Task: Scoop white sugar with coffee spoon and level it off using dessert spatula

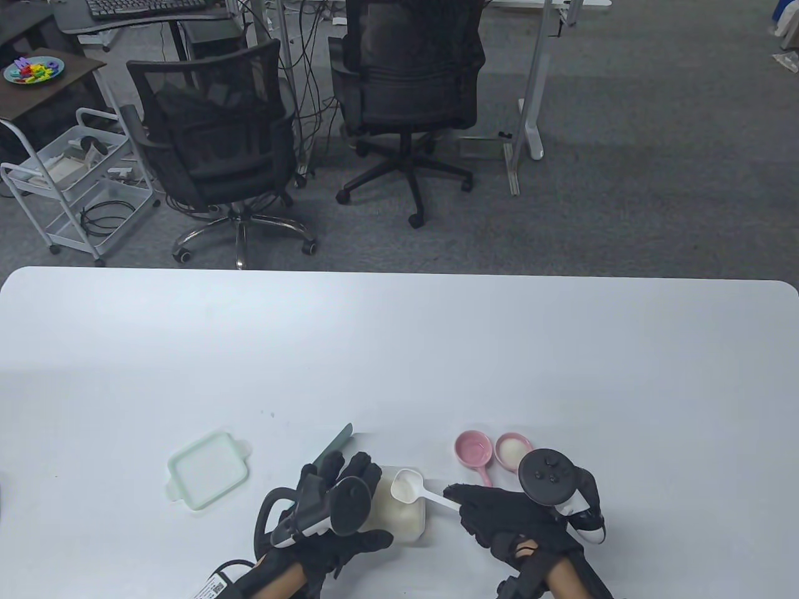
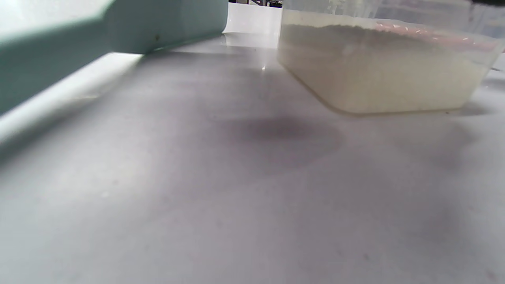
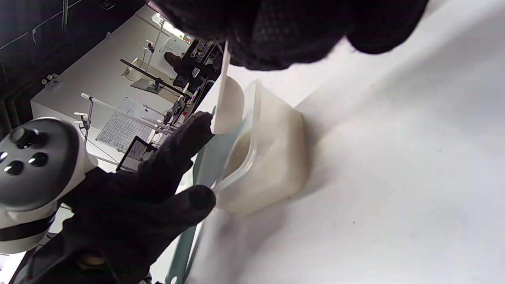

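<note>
A clear container of white sugar (image 1: 409, 521) stands near the table's front edge; it also shows in the left wrist view (image 2: 378, 71) and the right wrist view (image 3: 272, 157). My right hand (image 1: 459, 497) pinches the handle of the white coffee spoon (image 1: 407, 485), whose bowl holds sugar above the container. The spoon hangs from my fingers (image 3: 284, 27) in the right wrist view (image 3: 227, 106). My left hand (image 1: 340, 472) holds the pale green dessert spatula (image 1: 336, 443) between thumb and fingers, just left of the container. Its blade (image 3: 221, 154) lies against the container's rim.
A pale green lid (image 1: 208, 469) lies to the left of my left hand. Two small pink bowls sit behind my right hand: one looks empty (image 1: 472, 449), the other holds something white (image 1: 513, 450). Office chairs stand beyond the table's far edge.
</note>
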